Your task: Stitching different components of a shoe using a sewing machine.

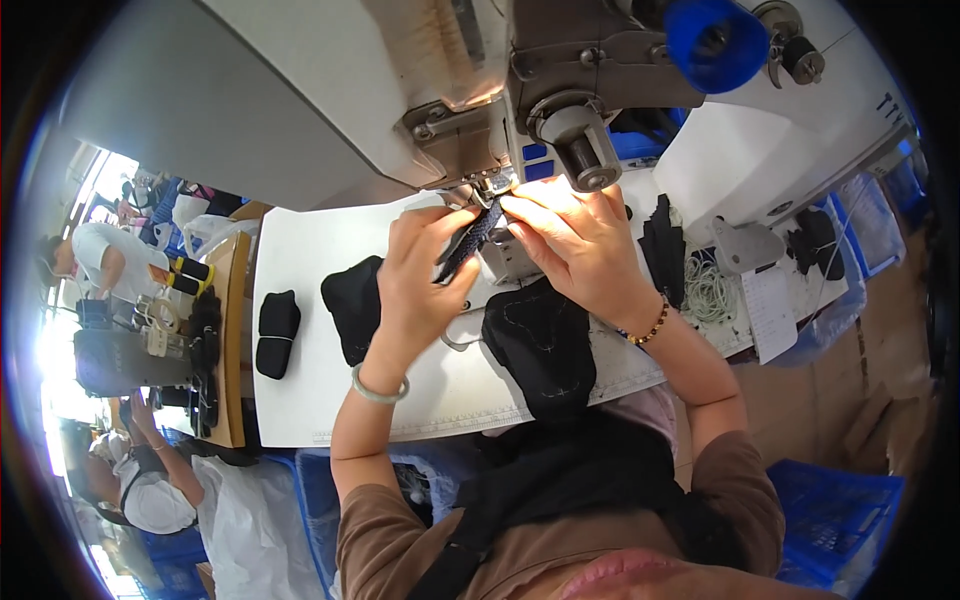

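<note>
Both hands pinched shut on a narrow dark woven strap (470, 238), left hand (425, 275) steadying its lower end, right hand (575, 240) feeding the top under the grey sewing machine's presser foot (492, 183) above the white table (300, 260), likely to keep it taut and aligned.

matt black woven strap (468, 240), glossy metal presser foot (490, 185).

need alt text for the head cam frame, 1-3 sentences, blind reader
Seen from above, a person's left hand and right hand pinch a dark strap under the presser foot of a white sewing machine. Black fabric pieces lie on the white table, with a coil of white cord to the right. Other workers sit at far left.
</note>
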Motion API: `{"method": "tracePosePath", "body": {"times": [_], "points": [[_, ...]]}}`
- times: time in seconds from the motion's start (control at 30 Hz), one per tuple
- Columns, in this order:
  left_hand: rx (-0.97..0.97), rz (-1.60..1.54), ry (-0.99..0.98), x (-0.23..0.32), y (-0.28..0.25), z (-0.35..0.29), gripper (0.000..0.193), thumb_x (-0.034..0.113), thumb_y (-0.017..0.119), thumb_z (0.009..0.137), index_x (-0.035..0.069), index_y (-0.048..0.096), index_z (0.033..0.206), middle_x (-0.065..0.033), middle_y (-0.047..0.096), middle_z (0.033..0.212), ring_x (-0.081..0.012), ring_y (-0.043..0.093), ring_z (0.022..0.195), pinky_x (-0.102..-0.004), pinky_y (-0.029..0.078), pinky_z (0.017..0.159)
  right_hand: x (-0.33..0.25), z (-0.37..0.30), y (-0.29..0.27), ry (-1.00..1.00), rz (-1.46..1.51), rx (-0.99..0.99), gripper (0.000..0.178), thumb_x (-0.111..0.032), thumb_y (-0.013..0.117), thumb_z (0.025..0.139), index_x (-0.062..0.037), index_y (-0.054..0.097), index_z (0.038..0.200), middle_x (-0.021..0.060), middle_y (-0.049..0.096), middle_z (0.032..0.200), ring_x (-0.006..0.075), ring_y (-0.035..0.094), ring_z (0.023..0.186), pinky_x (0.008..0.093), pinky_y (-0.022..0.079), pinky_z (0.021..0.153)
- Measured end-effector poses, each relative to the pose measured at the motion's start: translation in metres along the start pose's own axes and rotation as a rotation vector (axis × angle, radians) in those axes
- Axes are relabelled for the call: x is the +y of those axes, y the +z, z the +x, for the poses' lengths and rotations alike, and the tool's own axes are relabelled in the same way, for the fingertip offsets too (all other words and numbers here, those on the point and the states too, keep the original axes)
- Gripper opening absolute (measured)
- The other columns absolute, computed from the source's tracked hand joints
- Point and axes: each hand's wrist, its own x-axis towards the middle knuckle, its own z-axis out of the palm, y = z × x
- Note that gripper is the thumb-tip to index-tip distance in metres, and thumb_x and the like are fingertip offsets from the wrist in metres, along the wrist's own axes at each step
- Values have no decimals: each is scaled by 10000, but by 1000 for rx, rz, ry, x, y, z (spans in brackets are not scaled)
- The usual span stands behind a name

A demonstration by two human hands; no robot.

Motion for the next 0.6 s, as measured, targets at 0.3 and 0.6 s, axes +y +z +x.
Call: {"method": "tracePosePath", "body": {"times": [0.3,0.6], "points": [[-62,13,413,-23,-8,8,556,-62,602,531,-5,626,1084,-122,623,1073,-320,604,1063,-378,494,876,-1,-15,6,-239,143,77,290,-121,685,755,-115,565,1019,15,558,1038,185,552,978,344,429,856],[-37,266,281,15,-3,-8,577,-83,578,537,-65,558,1113,-179,574,1101,-328,594,1043,-378,496,859,-4,-10,-4,-327,241,5,251,-104,687,716,-101,586,946,19,580,999,191,581,920,318,463,802]]}}
